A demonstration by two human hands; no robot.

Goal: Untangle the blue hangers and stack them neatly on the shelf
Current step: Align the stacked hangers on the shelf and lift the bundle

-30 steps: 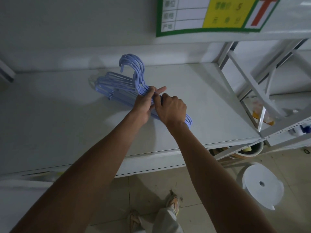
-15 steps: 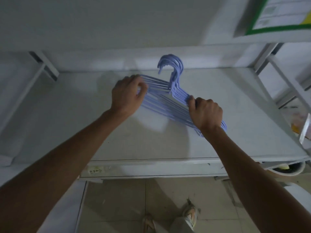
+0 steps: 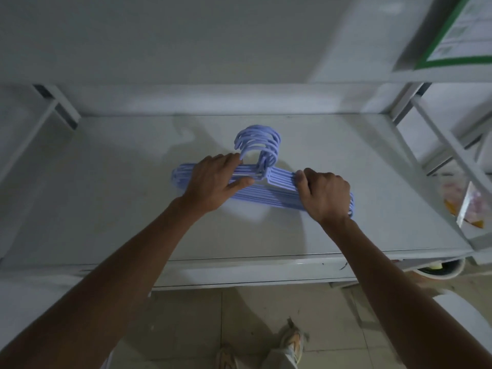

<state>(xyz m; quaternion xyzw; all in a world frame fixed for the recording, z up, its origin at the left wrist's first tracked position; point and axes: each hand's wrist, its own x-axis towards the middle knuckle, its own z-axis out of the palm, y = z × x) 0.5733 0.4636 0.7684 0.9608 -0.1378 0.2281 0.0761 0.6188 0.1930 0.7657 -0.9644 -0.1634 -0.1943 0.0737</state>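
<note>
A bundle of several light blue hangers (image 3: 269, 194) lies on the white shelf (image 3: 133, 209), hooks (image 3: 259, 141) bunched together and pointing toward the back wall. My left hand (image 3: 213, 182) rests on the left arm of the bundle, fingers spread over the bars and thumb underneath near the middle. My right hand (image 3: 326, 194) is closed around the right arm of the bundle, covering most of that end. The hangers lie roughly aligned, nearly parallel to the shelf's front edge.
Shelf frame uprights stand at the left (image 3: 56, 107) and right (image 3: 436, 134). A green-bordered label (image 3: 463, 35) hangs on the upper shelf edge. A neighbouring shelf at right holds packets (image 3: 463, 206). Below are a tiled floor, my shoes (image 3: 290, 344) and a white stool (image 3: 458, 312).
My left hand slid from the middle out to the left arm of the bundle. The hangers have turned from a slant to nearly level with the shelf's front edge.
</note>
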